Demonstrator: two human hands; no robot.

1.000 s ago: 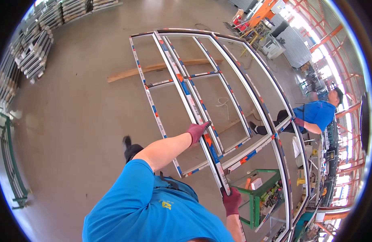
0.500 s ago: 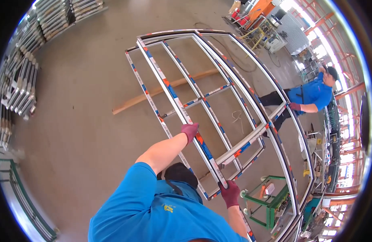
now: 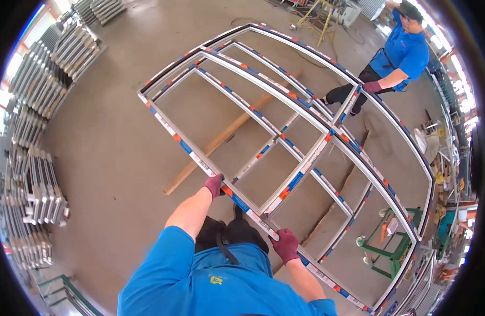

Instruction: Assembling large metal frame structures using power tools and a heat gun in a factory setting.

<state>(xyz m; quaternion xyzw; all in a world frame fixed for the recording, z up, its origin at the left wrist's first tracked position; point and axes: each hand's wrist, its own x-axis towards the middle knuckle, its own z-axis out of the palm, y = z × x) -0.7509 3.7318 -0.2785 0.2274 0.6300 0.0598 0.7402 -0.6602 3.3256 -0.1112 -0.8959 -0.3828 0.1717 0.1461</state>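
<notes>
The left hand [image 3: 214,185], in a maroon glove, has its grip closed around the near rail of a large silvery metal window frame with blue and orange tape strips [image 3: 284,131]. The right hand [image 3: 284,245], gloved the same way, is clamped on that same rail further along, fingers wrapped over its top edge. The frame hangs flat above the grey concrete floor [image 3: 105,152], its near rail running across in front of the person's blue shirt. It seems to be two frames stacked, though the bent view makes that hard to settle.

At the far side a second person in a blue shirt [image 3: 405,52] holds the opposite rail with one gloved hand [image 3: 372,86]. One long wooden plank [image 3: 226,138] lies on the floor beneath the frame. Stacks of grey metal profiles [image 3: 37,137] line the left wall, and one green metal stand [image 3: 392,247] sits at lower right.
</notes>
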